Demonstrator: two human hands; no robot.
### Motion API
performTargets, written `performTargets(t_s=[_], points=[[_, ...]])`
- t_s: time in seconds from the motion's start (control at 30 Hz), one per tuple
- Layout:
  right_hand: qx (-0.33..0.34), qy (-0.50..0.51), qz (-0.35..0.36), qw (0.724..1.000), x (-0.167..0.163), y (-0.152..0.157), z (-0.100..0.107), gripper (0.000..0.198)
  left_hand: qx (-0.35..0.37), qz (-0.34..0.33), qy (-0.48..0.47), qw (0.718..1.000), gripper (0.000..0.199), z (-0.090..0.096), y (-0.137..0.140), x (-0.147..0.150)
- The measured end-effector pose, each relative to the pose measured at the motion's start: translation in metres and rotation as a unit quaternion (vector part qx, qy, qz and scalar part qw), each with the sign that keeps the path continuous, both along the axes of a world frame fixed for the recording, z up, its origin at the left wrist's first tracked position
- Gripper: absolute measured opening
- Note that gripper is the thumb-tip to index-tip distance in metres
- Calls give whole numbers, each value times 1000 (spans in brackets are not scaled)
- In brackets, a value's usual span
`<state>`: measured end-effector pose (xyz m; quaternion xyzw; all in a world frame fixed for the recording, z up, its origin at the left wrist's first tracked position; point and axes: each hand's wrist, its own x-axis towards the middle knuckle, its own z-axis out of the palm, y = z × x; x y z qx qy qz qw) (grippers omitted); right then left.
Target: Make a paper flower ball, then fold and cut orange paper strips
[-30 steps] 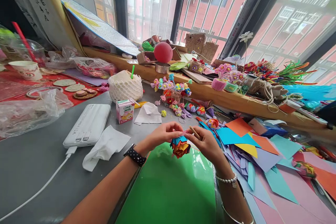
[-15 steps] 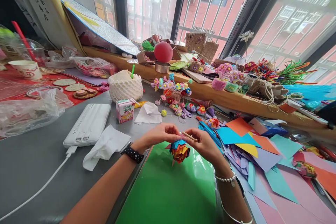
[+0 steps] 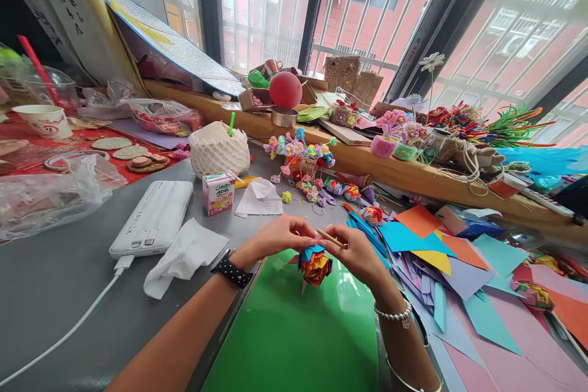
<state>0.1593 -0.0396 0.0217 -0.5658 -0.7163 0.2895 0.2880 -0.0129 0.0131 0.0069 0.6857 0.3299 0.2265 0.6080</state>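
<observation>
A folded paper flower (image 3: 316,267), orange and yellow at its front with blue and red outer petals, hangs tilted downward between my hands. My left hand (image 3: 285,240) pinches its blue edge between thumb and fingers. From the right, my right hand (image 3: 353,250) grips a thin wooden stick (image 3: 329,237) whose end lies close to the flower's base; whether it touches the flower is hidden by my fingers. Beneath both hands lies a glossy green mat (image 3: 294,331).
On the left are a white power bank (image 3: 154,217) with a cable, a crumpled tissue (image 3: 188,257) and a small pink carton (image 3: 218,193). Coloured paper sheets (image 3: 491,324) cover the right side. Behind my hands stand small craft flowers (image 3: 301,156), below the window ledge.
Both hands stay in nearly the same place. The paper flower has turned very slightly in my fingers. At the far left edge, part of another person's hand has come into view.
</observation>
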Motion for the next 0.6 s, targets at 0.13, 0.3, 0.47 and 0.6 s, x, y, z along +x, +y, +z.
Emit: performTargets(t_s=[0.13,0.3,0.47,0.6], points=[[-6,-15,-6,1000,-2,-1,1,15,-15,-3,-16,1000,29,-1,1,1],[3,-26,-15,1000,-4,-1,0,18,-20,3,-21,1000,30,-4,2,0],[18,-46,-12,999,-3,-2,0,19,-36,-4,-23,999,28,-5,3,-1],[24,-50,-11,998,-3,-2,0,19,-60,-4,-11,998,28,-2,2,-2]])
